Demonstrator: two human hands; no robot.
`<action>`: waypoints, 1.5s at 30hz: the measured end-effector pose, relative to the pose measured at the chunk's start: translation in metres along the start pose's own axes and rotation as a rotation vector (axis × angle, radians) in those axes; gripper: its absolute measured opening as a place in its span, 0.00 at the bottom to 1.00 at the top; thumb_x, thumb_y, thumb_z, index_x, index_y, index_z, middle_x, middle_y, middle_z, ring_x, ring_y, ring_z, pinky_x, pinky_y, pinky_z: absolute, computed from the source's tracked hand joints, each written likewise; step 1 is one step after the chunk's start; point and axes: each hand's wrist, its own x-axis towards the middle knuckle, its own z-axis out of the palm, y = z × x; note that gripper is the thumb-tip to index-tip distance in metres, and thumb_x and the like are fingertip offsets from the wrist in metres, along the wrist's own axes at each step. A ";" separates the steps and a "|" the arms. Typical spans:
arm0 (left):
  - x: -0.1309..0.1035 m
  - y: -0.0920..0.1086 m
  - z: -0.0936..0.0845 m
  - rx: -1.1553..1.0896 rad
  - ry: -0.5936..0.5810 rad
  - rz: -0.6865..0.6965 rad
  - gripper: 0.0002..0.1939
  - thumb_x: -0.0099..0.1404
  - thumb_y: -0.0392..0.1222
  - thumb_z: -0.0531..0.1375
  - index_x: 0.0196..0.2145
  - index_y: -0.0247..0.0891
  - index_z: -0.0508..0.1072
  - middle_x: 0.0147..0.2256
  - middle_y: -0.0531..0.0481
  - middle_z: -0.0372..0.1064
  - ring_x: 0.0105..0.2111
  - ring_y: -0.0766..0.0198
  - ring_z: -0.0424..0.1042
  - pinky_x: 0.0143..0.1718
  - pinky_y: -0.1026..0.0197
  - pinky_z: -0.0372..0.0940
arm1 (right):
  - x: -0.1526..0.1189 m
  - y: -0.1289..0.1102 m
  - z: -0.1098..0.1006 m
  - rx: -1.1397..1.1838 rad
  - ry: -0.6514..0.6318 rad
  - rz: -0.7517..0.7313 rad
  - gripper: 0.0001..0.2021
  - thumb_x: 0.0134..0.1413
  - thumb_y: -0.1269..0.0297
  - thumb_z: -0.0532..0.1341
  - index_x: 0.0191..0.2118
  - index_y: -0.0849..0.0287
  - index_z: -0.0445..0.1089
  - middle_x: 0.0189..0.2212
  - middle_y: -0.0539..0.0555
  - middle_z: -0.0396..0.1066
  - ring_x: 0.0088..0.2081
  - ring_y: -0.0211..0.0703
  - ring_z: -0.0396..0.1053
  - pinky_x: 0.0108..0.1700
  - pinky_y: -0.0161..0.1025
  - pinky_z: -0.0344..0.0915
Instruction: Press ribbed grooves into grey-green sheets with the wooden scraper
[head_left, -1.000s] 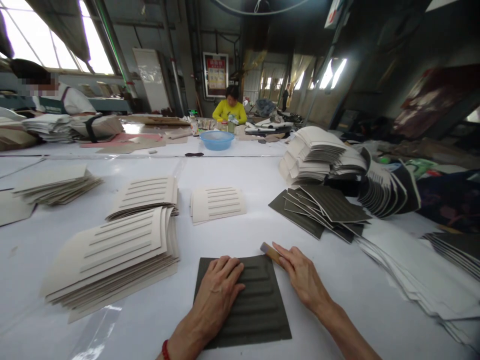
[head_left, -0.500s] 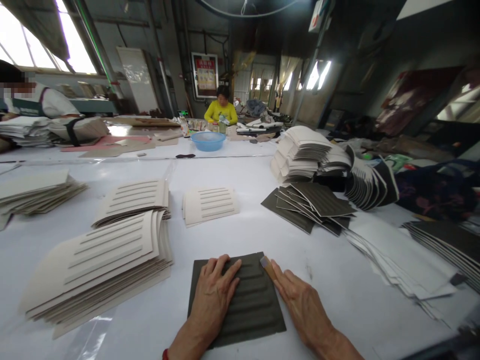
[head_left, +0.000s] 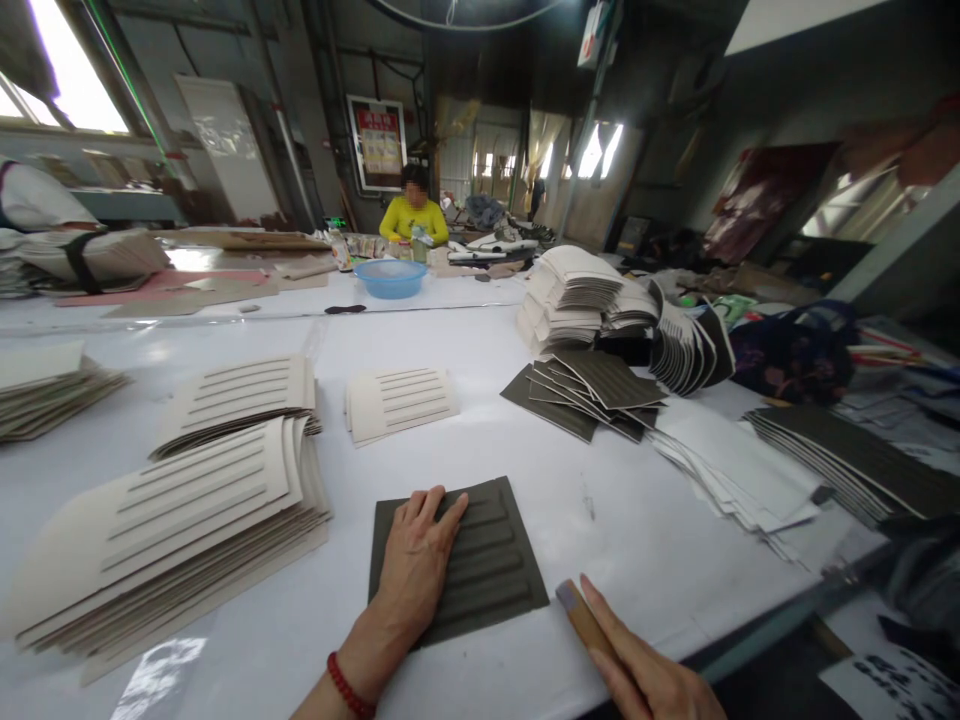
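At the lower centre of the frame, a dark grey-green rectangular panel with raised ribs [head_left: 487,560] lies flat on the white surface [head_left: 457,455]. The left hand [head_left: 412,565] rests on its left part, palm down, fingers a little apart, gripping nothing. The right hand [head_left: 652,685], at the lower right, is closed around a tan, flat-sided tool with a greyish end [head_left: 585,620]; that end is near the panel's lower right corner, apart from it.

The ribs already stand out across the uncovered part of this panel; what lies under the left hand is hidden, and whether its edges are finished cannot be told. At the right of centre is a loose pile of dark panels [head_left: 619,380], the top one faintly ribbed. The large stack of cream ribbed pieces [head_left: 187,490] at left also shows formed ribs on top, while the white sheets [head_left: 739,460] at right look plain.
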 end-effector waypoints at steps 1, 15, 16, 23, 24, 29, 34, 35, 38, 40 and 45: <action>0.000 0.002 0.001 0.005 -0.003 -0.002 0.20 0.69 0.31 0.53 0.56 0.44 0.70 0.50 0.42 0.67 0.48 0.50 0.66 0.47 0.47 0.66 | 0.010 -0.004 -0.003 -0.013 0.020 0.023 0.30 0.65 0.61 0.53 0.69 0.39 0.45 0.53 0.49 0.71 0.36 0.52 0.78 0.34 0.41 0.76; 0.002 -0.008 -0.011 -0.193 -0.123 0.109 0.27 0.65 0.29 0.54 0.54 0.58 0.71 0.61 0.48 0.61 0.61 0.47 0.59 0.57 0.35 0.57 | 0.105 -0.007 -0.017 -0.142 0.046 -0.187 0.21 0.66 0.65 0.54 0.63 0.47 0.63 0.39 0.51 0.79 0.34 0.44 0.77 0.37 0.37 0.73; -0.001 -0.006 -0.006 -0.198 -0.097 0.069 0.27 0.64 0.29 0.54 0.54 0.58 0.71 0.61 0.48 0.61 0.61 0.47 0.59 0.58 0.34 0.56 | 0.102 -0.003 -0.015 -0.146 0.039 -0.199 0.22 0.66 0.65 0.53 0.63 0.47 0.62 0.39 0.51 0.79 0.34 0.43 0.77 0.36 0.36 0.72; -0.013 -0.003 0.013 -0.290 -0.050 0.073 0.26 0.68 0.29 0.48 0.56 0.56 0.69 0.63 0.47 0.54 0.64 0.51 0.52 0.63 0.30 0.46 | 0.105 0.014 -0.019 -0.214 -0.032 -0.358 0.23 0.67 0.67 0.52 0.65 0.52 0.59 0.35 0.52 0.78 0.32 0.41 0.75 0.34 0.35 0.70; -0.012 -0.003 0.013 -0.296 -0.041 0.072 0.26 0.69 0.30 0.48 0.55 0.56 0.70 0.62 0.47 0.54 0.63 0.52 0.52 0.63 0.31 0.46 | 0.113 0.010 -0.016 -0.252 -0.049 -0.388 0.23 0.67 0.68 0.52 0.65 0.54 0.59 0.33 0.52 0.77 0.31 0.41 0.75 0.33 0.35 0.68; -0.011 0.000 0.009 -0.282 -0.018 0.082 0.23 0.68 0.32 0.53 0.54 0.56 0.71 0.54 0.48 0.63 0.58 0.52 0.56 0.61 0.35 0.53 | 0.172 -0.020 0.013 -0.333 -0.100 -0.534 0.23 0.66 0.70 0.55 0.64 0.61 0.58 0.33 0.53 0.77 0.33 0.41 0.75 0.33 0.34 0.65; -0.017 0.001 0.006 -0.251 -0.018 0.114 0.19 0.69 0.35 0.55 0.54 0.51 0.71 0.55 0.48 0.66 0.54 0.52 0.60 0.56 0.42 0.61 | 0.180 -0.008 0.015 -0.292 -0.144 -0.655 0.23 0.68 0.69 0.52 0.66 0.60 0.54 0.33 0.51 0.76 0.32 0.40 0.74 0.33 0.34 0.64; -0.018 0.001 0.005 -0.252 -0.017 0.124 0.19 0.70 0.35 0.55 0.55 0.51 0.71 0.55 0.48 0.66 0.54 0.52 0.61 0.57 0.42 0.59 | 0.174 -0.001 0.011 -0.279 -0.149 -0.672 0.23 0.69 0.69 0.51 0.67 0.60 0.52 0.32 0.51 0.76 0.32 0.39 0.73 0.32 0.34 0.64; -0.019 0.004 0.004 -0.264 -0.002 0.117 0.18 0.70 0.35 0.54 0.53 0.53 0.72 0.54 0.50 0.68 0.53 0.54 0.63 0.59 0.42 0.56 | 0.166 0.013 0.005 -0.255 -0.138 -0.698 0.23 0.70 0.69 0.49 0.68 0.59 0.51 0.32 0.51 0.75 0.30 0.39 0.73 0.31 0.34 0.63; -0.017 0.006 0.002 -0.275 -0.005 0.102 0.18 0.70 0.35 0.55 0.53 0.53 0.72 0.53 0.50 0.69 0.52 0.55 0.65 0.59 0.43 0.56 | 0.176 0.005 0.010 -0.253 -0.163 -0.695 0.23 0.70 0.69 0.49 0.67 0.60 0.52 0.33 0.52 0.76 0.32 0.39 0.73 0.33 0.34 0.64; -0.012 0.008 -0.004 -0.284 -0.073 0.095 0.19 0.68 0.34 0.56 0.52 0.53 0.73 0.52 0.49 0.69 0.50 0.54 0.66 0.57 0.43 0.59 | 0.243 -0.060 0.044 -0.261 -0.252 -0.626 0.22 0.68 0.64 0.54 0.65 0.53 0.57 0.34 0.53 0.77 0.35 0.41 0.74 0.36 0.34 0.63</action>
